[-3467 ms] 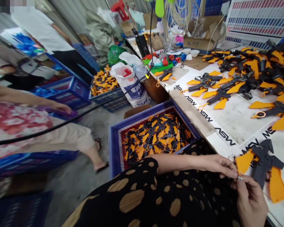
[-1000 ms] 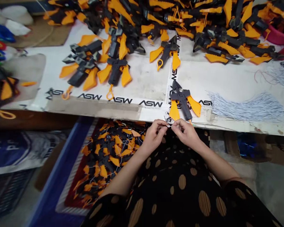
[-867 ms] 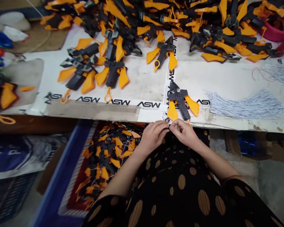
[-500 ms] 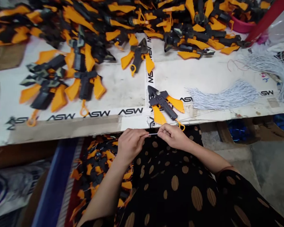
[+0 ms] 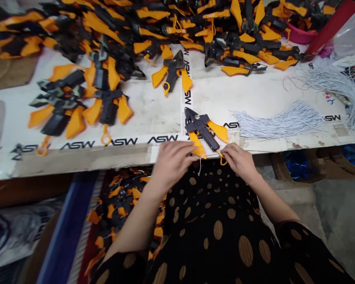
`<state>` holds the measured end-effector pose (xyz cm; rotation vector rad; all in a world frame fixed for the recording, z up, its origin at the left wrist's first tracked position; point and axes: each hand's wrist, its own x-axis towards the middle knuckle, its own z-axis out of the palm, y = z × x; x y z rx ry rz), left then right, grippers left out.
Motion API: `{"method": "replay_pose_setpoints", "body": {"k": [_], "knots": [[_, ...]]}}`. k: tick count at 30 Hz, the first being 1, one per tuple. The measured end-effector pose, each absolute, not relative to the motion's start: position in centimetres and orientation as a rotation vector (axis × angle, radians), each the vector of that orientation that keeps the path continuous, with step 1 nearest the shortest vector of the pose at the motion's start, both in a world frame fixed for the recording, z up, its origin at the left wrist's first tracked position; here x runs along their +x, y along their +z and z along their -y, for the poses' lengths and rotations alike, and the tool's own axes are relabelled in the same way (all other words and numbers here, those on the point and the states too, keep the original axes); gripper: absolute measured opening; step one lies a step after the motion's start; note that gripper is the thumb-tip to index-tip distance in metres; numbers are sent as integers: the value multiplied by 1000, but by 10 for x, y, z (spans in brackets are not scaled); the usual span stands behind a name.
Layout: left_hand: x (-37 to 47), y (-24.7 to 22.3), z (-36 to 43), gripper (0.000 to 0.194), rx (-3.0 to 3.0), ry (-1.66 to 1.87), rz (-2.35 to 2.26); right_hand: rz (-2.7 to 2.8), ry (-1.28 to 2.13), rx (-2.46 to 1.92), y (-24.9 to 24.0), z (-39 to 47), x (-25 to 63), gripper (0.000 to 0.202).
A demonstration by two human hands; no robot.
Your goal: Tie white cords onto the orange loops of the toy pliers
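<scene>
A black plastic toy plane [image 5: 205,132] with orange wings lies at the table's front edge. An orange ring [image 5: 223,159] hangs from its tail end. My right hand [image 5: 239,159] is closed in a pinch beside the ring's stem, on what looks like a thin white string. My left hand [image 5: 174,163] is slightly blurred, its thumb and fingers apart beside the tip of the left orange wing. The white string's end [image 5: 199,167] dangles just right of my left fingertips, over the table edge. What lies inside my right fingertips is mostly hidden.
A bundle of white strings [image 5: 279,120] lies right of the toy, with another string bundle [image 5: 337,85] farther right. Several similar toys [image 5: 108,106] stand at the left, and a large pile [image 5: 154,23] fills the back. A red post [image 5: 331,29] slants at the right. More parts [image 5: 124,197] lie below the table.
Both hands were together, pulling a short white string taut before the table edge. Now they are apart and higher: left at the wing tip, fingers loosened, right at the ring's stem.
</scene>
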<state>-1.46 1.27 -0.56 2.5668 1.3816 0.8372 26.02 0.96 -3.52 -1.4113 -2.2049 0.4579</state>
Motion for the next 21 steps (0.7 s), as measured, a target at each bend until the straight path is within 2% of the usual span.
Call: {"method": "replay_pose_setpoints", "body": {"k": [4,12,17,21], "knots": [[39,-14,-22,44,2636,527,-1231,2292,364,-1469,-34,-9,251,19],[13,-25,-19,35,2487,474,-1310,2014,146,-1536,-19,0,305,20],[20,-6,-16,38,2289,627,-1247,2144,288,-1131,-25,16,264,19],[40,8,-18,44,1914,688,-1148,2351,334,-745,-37,21,213,21]]}}
